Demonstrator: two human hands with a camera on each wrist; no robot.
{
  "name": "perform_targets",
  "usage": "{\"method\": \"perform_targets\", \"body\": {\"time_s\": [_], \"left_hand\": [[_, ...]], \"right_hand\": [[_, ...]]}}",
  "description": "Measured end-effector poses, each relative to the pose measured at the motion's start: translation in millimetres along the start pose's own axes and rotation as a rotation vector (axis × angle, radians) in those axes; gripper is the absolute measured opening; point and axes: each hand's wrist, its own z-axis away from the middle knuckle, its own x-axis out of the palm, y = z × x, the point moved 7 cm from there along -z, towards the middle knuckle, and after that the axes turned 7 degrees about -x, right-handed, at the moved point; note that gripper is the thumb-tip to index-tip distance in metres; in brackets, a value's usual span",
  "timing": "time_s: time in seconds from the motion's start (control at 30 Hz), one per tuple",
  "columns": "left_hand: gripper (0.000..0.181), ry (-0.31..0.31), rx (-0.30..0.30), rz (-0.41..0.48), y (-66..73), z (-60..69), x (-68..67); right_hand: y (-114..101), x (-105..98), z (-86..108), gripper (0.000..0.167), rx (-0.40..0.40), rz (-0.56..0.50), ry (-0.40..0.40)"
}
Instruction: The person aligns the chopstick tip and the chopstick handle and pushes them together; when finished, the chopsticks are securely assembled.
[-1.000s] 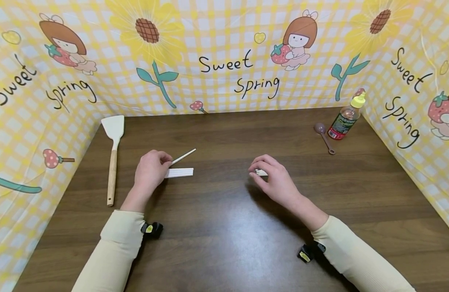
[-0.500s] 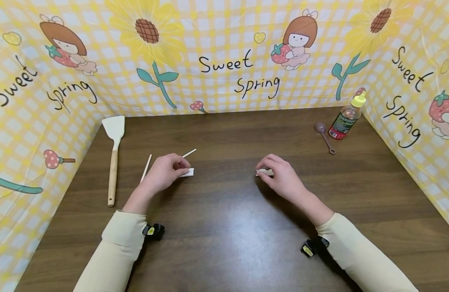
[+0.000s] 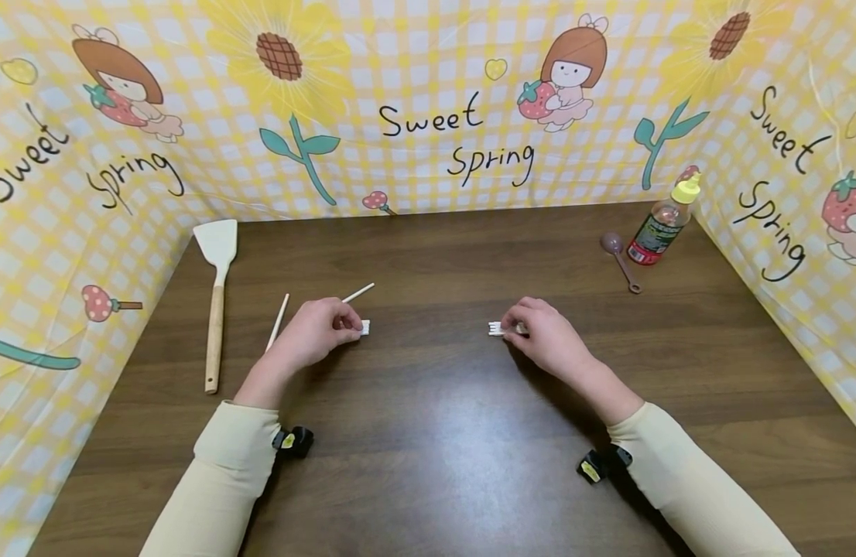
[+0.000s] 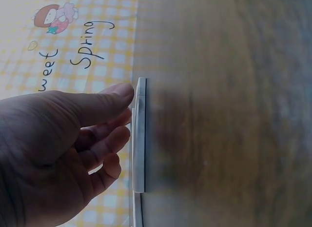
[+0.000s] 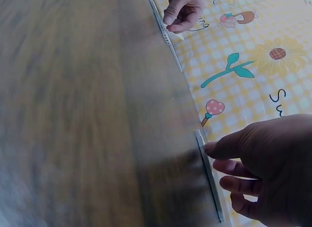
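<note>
My left hand (image 3: pixel 315 326) is over a row of thin white sticks (image 3: pixel 365 328) laid side by side on the table; only their right end shows in the head view. In the left wrist view, the bent thumb and fingertips sit just above the top edge of the white row (image 4: pixel 140 149), without a visible pinch. One loose white stick (image 3: pixel 359 292) lies beyond that hand, another (image 3: pixel 278 319) to its left. On the right, my right hand (image 3: pixel 549 336) is over a second row of white sticks (image 3: pixel 495 329), partly hidden; its thumb tip meets or nears their edge.
A white spatula (image 3: pixel 217 309) with a wooden handle lies at the left. Back right, a bottle (image 3: pixel 658 230) with a yellow cap stands beside a brown spoon (image 3: pixel 619 263). Printed yellow checked cloth (image 3: pixel 428 77) walls the table's back and sides.
My left hand has shifted right over its row, uncovering a loose stick on its left. The right hand has drawn slightly rightward, baring the left end of its row.
</note>
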Motion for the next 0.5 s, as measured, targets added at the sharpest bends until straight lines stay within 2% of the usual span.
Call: {"method": "perform_targets", "body": {"time_s": [0.5], "left_hand": [[0.01,0.004,0.037,-0.017,0.9,-1.2,5.1]], "right_hand": [[-2.1,4.0,-0.9,0.01,-0.016,0.02,-0.051]]}}
